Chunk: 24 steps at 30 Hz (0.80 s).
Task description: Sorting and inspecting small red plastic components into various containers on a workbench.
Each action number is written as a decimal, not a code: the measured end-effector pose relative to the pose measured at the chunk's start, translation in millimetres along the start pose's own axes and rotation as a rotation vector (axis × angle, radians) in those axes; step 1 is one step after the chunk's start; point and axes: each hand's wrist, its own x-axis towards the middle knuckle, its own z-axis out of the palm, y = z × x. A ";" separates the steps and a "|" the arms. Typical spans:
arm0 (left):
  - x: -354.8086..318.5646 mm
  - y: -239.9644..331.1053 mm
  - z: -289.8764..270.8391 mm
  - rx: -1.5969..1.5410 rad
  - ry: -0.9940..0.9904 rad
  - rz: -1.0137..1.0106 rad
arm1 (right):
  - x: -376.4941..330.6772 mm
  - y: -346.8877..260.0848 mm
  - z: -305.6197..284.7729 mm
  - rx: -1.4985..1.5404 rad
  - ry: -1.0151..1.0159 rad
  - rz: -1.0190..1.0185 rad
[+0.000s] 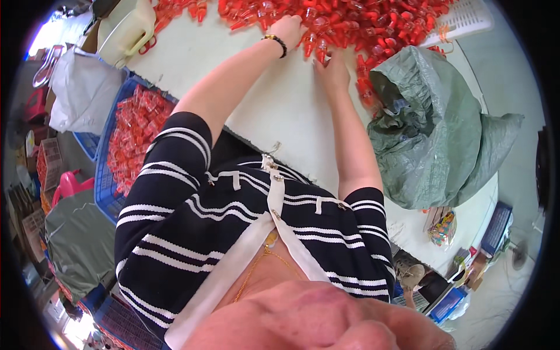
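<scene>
A large heap of small red plastic pieces with clear parts (373, 26) covers the far side of the white table. My left hand (287, 31), with a dark bracelet at the wrist, reaches into the near edge of the heap. Its fingertips are partly hidden among the pieces, so what they hold cannot be made out. To its right and a little nearer, my right hand (334, 73) has its thumb and fingers closed around the lower end of one red plastic piece (321, 49). More pieces lie between and beyond both hands.
A crumpled green woven sack (449, 128) stands on the table's right, beside a small bag of colourful bits (443, 227). A cream jug (127, 32) sits at the far left. Left of me is a blue crate (105, 181) of red pieces; a white basket (464, 23) lies far right.
</scene>
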 end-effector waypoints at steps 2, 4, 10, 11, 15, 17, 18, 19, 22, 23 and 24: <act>11.0 14.1 10.6 0.129 -0.118 -0.044 | 0.1 7.3 6.5 0.007 0.004 0.017; 14.8 17.6 14.2 0.158 -0.110 -0.013 | 2.0 18.4 7.5 0.097 0.040 0.051; -16.1 20.9 -6.0 0.185 -0.271 0.020 | -29.7 39.4 -8.1 0.525 0.097 0.166; -27.9 18.2 -11.2 0.191 -0.275 0.029 | -36.5 39.7 -13.9 0.522 0.112 0.186; -82.1 24.8 -45.4 -0.574 -0.641 -0.223 | -77.7 28.8 -41.5 0.538 -0.008 0.035; -109.0 31.8 -50.9 -0.879 -0.811 -0.342 | -96.7 16.7 -59.3 0.481 -0.088 -0.146; -123.0 34.7 -50.6 -1.003 -0.854 -0.395 | -102.4 14.3 -64.1 0.452 -0.131 -0.240; -135.0 36.1 -49.2 -1.127 -0.894 -0.449 | -105.7 15.9 -66.0 0.450 -0.129 -0.236; -158.7 33.1 -40.4 -1.287 -0.826 -0.587 | -106.6 27.7 -73.8 0.478 -0.322 -0.288; -164.9 31.4 -37.1 -1.366 -0.785 -0.659 | -102.4 36.5 -78.1 0.374 -0.197 -0.232; -169.7 30.5 -33.8 -1.367 -0.786 -0.658 | -94.6 48.7 -84.0 0.270 -0.072 -0.175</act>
